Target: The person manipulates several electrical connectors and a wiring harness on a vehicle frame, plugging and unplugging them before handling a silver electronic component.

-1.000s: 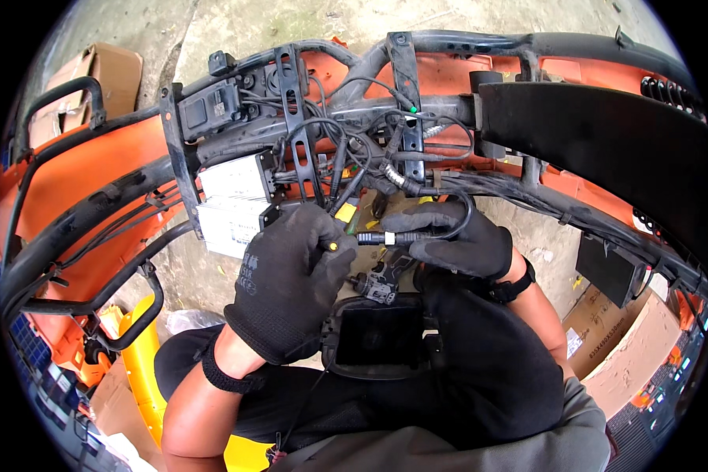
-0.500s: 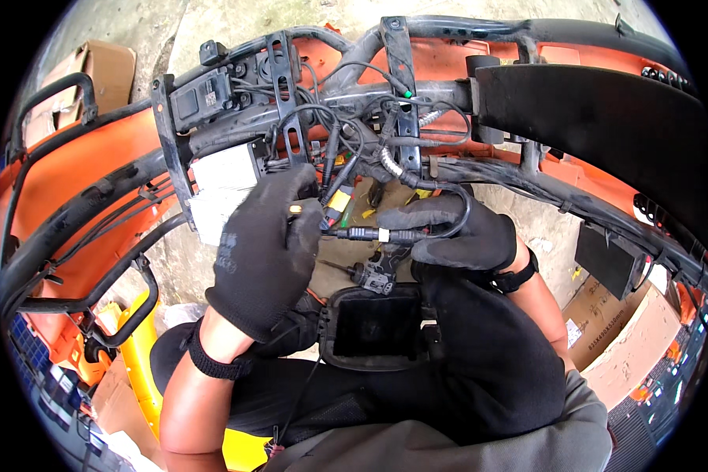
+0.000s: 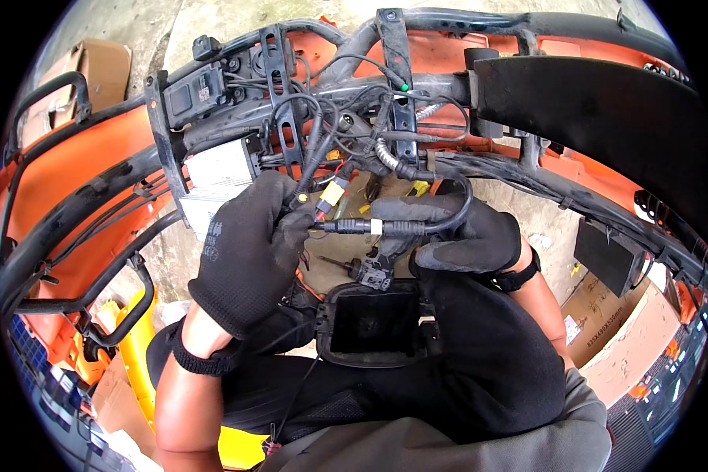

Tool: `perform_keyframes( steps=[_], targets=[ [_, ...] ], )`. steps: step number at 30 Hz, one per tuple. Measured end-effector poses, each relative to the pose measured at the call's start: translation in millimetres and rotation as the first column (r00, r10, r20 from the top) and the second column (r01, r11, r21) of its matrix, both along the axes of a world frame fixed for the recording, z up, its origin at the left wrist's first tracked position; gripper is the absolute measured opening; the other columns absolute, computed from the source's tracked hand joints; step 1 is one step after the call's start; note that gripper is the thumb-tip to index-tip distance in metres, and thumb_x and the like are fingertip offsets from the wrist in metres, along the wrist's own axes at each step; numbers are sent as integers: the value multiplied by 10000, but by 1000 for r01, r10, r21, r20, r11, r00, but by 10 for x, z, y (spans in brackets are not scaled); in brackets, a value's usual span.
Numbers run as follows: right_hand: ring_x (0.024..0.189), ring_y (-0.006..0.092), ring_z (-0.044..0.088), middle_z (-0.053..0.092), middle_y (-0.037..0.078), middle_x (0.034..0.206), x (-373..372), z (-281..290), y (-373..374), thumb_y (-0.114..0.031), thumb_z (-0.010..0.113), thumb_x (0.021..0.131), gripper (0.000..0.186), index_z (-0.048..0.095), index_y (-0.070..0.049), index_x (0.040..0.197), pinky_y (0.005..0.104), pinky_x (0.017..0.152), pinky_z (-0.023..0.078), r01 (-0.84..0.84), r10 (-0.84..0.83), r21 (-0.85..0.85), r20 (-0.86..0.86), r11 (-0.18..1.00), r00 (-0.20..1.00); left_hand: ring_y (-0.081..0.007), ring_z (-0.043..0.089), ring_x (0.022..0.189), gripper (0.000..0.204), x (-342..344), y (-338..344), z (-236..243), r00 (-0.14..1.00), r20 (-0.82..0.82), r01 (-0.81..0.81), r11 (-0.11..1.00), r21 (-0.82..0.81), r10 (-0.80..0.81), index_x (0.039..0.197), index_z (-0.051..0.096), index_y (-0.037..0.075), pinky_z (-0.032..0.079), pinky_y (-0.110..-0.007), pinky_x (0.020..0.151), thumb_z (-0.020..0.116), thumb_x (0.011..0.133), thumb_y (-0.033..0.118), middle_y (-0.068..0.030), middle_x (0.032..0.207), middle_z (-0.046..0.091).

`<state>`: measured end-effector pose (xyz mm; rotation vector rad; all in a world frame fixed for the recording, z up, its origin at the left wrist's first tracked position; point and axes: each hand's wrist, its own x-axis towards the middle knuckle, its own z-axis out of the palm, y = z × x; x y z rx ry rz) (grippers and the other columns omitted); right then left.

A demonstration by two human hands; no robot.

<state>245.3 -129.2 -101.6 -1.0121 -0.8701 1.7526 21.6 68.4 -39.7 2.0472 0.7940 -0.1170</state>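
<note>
Your left glove (image 3: 248, 256) is matt knitted cloth, the cable (image 3: 470, 197) smooth plastic, the frame (image 3: 480, 20) glossy metal, the carton (image 3: 633, 334) matt cardboard

concrete floor (image 3: 212, 27) | on it: left carton (image 3: 102, 79) | right carton (image 3: 631, 340)

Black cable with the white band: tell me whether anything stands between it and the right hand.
Nothing visible does: the black cable runs in plain view into the grip of the right hand.
</note>
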Motion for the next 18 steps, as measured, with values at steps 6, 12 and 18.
perform_keyframes(
  steps=[6, 12, 18],
  targets=[
    [1182, 164, 606, 642, 130, 1368, 31, -25, 19, -190, 653, 998, 588, 470, -13, 1527, 344, 1040, 474, 0, -10, 68, 145, 998, 989, -163, 495, 679, 134, 7, 10, 53, 997, 25, -70, 998, 5, 70, 979, 588, 7, 438, -329, 644, 634, 1011, 129, -90, 746, 558],
    [1162, 169, 620, 680, 125, 1316, -8, 12, 44, -182, 657, 991, 525, 540, -9, 1473, 353, 1027, 479, 54, -46, -50, 154, 997, 987, -144, 507, 688, 133, 30, 5, 91, 994, -41, -107, 993, -48, 105, 972, 589, 25, 447, -318, 647, 663, 999, 133, -48, 735, 559],
    [1086, 175, 655, 704, 132, 1260, 37, -47, 17, -156, 675, 967, 434, 629, -5, 1371, 351, 966, 507, 34, -31, -8, 234, 999, 972, -106, 538, 613, 159, -42, -1, 9, 991, -94, -94, 995, -43, 90, 949, 576, 39, 428, -289, 566, 646, 1016, 166, -32, 718, 558]
  ],
)
